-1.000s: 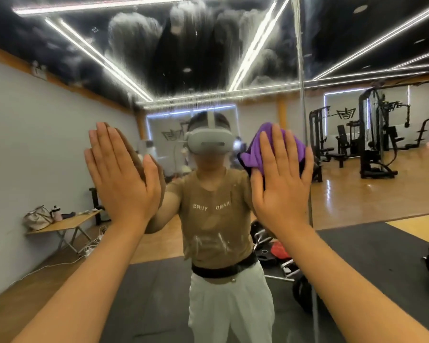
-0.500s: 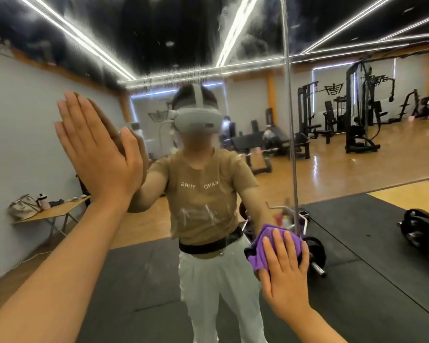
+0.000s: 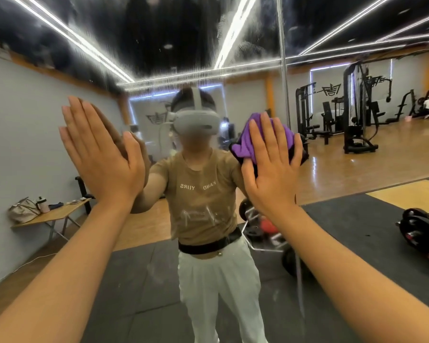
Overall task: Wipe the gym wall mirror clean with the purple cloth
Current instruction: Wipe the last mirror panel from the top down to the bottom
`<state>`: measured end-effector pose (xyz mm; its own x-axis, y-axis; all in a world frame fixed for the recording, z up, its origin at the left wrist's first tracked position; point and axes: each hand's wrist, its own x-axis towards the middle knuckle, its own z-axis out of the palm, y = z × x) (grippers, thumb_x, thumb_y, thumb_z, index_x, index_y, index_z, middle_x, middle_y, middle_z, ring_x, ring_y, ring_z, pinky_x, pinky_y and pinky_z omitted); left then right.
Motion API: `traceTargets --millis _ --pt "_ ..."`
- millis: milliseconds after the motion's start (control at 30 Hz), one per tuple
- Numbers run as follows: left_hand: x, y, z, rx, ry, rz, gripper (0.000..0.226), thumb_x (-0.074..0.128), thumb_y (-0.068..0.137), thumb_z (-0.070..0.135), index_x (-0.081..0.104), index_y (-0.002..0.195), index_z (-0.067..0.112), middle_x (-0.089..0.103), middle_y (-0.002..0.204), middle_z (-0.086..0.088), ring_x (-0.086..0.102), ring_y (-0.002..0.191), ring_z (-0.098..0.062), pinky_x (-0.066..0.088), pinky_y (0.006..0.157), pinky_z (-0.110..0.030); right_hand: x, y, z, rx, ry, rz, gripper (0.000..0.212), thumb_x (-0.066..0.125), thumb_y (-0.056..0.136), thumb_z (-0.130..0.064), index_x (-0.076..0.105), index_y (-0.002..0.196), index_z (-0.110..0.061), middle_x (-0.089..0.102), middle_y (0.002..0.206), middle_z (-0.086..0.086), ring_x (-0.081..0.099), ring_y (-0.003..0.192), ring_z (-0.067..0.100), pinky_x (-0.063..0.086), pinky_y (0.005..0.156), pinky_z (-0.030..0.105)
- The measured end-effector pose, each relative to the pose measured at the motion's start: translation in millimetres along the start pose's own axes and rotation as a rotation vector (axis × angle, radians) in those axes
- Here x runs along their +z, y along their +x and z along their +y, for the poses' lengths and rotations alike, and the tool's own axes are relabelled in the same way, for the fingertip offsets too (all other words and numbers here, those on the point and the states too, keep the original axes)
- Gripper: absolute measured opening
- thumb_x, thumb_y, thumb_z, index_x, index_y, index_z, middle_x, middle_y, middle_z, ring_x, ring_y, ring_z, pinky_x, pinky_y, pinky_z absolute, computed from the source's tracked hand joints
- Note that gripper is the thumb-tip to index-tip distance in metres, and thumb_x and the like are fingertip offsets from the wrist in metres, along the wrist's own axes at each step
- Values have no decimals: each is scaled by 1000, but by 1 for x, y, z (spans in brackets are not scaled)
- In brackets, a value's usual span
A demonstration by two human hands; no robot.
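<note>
**Wiping stroke at head height on the gym mirror**

Pressure is what I would watch on this stroke: I judge the wipe goes best with my right palm kept flat, so the whole pad of cloth bears on the glass, and with each pass overlapping the one beside it. Hazy residue shows on the wall mirror [image 3: 203,26] well above both hands, and faint white streaks sit below and between them, so I reckon much of the surface is not yet clean.

My right hand [image 3: 270,167] is spread, fingers straight and pointing up, pressing the purple cloth [image 3: 243,142] against the glass. The cloth is bunched beneath the palm and fingers, and its folds poke out above the fingertips and to the thumb side. I am pushing it, not pinching it.

My left hand [image 3: 99,154] is also spread flat, fingers together and upright, set against the mirror level with the right and well apart from it. It holds nothing and seems to brace me. A vertical seam [image 3: 281,70] in the glass runs just beyond the right hand.
</note>
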<state>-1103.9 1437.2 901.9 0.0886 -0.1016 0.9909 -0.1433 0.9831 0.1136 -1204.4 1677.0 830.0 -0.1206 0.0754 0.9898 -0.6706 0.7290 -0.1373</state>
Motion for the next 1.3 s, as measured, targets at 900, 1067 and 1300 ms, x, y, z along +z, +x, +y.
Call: traceTargets --millis 900,1067,1300 --pt "-1 0 0 -8 -10 -25 68 34 102 30 16 157 -4 14 166 -22 10 155 -36 0 126 -43 -5 -20 3 -181 -7 -106 62 41 98 -35 34 157 -18 26 166 6 20 154 24 5 124 53" --pt "0 1 0 -5 -14 -22 68 35 102 30 16 158 -4 14 166 -22 11 155 -35 1 126 -44 4 75 -22 -70 3 14 62 41 98 -34 37 157 -16 31 165 7 23 153 24 2 123 47" --pt "2 -1 -1 -6 -23 -10 67 34 102 31 17 158 -4 15 166 -21 11 155 -35 -1 126 -41 8 -75 -18 -162 -34 -96 62 40 102 -36 23 160 -23 16 169 3 14 156 26 3 124 55"
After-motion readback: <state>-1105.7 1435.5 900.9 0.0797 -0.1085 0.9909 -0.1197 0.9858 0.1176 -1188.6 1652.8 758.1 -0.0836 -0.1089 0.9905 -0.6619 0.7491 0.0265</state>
